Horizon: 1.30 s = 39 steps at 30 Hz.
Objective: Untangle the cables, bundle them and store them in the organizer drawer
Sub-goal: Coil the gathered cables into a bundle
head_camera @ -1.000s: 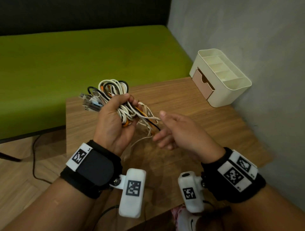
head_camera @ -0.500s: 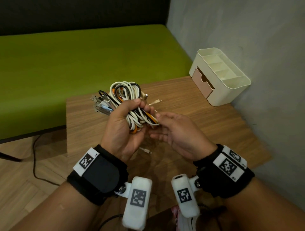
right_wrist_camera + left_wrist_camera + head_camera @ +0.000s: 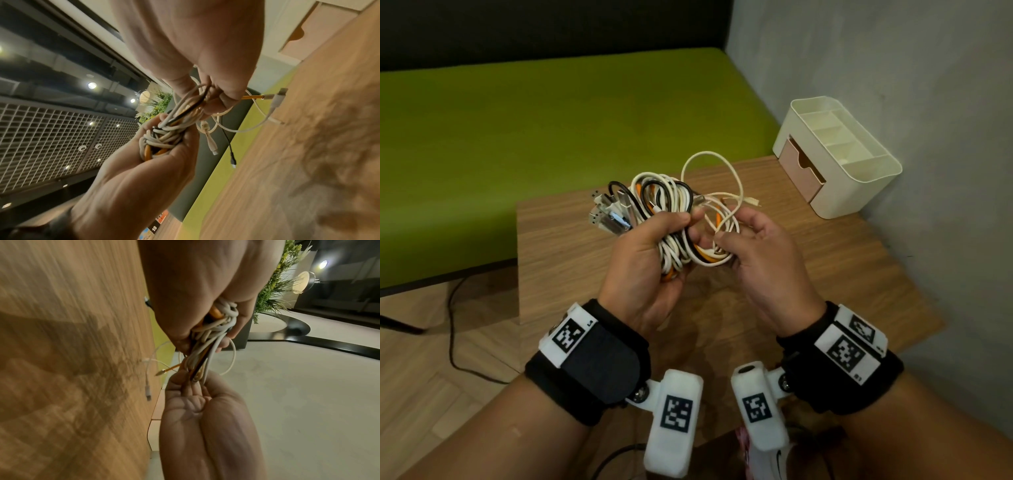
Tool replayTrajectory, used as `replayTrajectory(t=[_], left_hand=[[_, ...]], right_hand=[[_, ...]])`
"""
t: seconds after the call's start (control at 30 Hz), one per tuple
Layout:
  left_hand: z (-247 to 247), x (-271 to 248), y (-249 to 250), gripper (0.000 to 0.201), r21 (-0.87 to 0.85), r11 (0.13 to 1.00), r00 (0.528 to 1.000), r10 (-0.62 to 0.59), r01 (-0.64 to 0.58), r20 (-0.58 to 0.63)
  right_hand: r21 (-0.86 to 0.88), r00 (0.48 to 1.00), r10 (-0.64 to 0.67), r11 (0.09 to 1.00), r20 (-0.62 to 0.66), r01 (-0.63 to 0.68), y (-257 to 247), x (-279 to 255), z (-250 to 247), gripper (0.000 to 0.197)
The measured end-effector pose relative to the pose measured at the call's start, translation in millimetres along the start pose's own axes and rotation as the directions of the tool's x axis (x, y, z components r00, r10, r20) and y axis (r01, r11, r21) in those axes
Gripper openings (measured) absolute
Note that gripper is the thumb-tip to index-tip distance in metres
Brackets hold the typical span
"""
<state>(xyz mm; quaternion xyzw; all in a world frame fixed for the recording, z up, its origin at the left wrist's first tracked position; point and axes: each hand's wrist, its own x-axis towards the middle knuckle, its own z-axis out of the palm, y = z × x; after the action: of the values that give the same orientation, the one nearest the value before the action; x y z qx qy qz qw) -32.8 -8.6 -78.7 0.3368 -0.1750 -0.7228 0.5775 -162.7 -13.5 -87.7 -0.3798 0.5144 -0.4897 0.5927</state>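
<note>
A tangle of white, black and orange cables (image 3: 671, 205) hangs above the wooden table (image 3: 825, 260). My left hand (image 3: 654, 246) grips the bundle around its middle, with USB plugs (image 3: 606, 216) sticking out to the left. The cables (image 3: 213, 331) run through its curled fingers in the left wrist view. My right hand (image 3: 746, 240) holds the loops at the bundle's right side, fingers curled round the strands (image 3: 191, 104). A loose white loop (image 3: 709, 161) arches above both hands. The cream organizer (image 3: 859, 185) with its pink drawer (image 3: 799, 171) stands at the table's far right, the drawer pushed in.
A green bench (image 3: 551, 137) runs behind the table. The grey wall (image 3: 893, 68) stands close on the right. A black cord (image 3: 452, 329) trails over the wooden floor at the left. Loose cable ends (image 3: 275, 100) dangle over the tabletop.
Both hands rose and came together. My right hand, open and apart a second ago, now holds the bundle's right loops. A white loop has sprung up above the hands.
</note>
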Motion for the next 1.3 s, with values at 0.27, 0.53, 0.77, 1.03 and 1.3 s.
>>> replayTrajectory(t=[0.27, 0.53, 0.77, 1.03, 1.3], left_hand=[[3.3, -3.2, -3.3, 0.018, 0.053, 0.996, 0.997, -0.065, 0.067, -0.043], [5.5, -3.1, -15.2, 0.017, 0.006, 0.999, 0.995, -0.041, 0.042, -0.094], [6.2, -3.2, -15.8, 0.027, -0.011, 1.0, 0.998, 0.01, -0.011, -0.063], [2.7, -1.2, -12.2, 0.033, -0.025, 1.0, 1.0, -0.003, 0.002, -0.021], [-2.0, -0.3, -16.6, 0.01, -0.014, 0.999, 0.999, -0.048, 0.048, -0.019]], right_hand=[[-0.352, 0.986, -0.164, 0.924, -0.008, 0.151, -5.0, -7.7, -0.8, 0.049], [-0.598, 0.986, -0.162, 0.786, 0.043, 0.155, -5.9, -7.0, 0.4, 0.058], [-0.532, 0.994, -0.103, 0.839, 0.046, 0.111, -17.6, -11.8, 0.7, 0.042], [-0.465, 0.988, -0.147, 0.878, -0.038, 0.112, -20.3, -13.3, -0.8, 0.035], [-0.498, 0.982, -0.189, 0.848, 0.029, 0.178, -14.6, -13.3, 1.1, 0.033]])
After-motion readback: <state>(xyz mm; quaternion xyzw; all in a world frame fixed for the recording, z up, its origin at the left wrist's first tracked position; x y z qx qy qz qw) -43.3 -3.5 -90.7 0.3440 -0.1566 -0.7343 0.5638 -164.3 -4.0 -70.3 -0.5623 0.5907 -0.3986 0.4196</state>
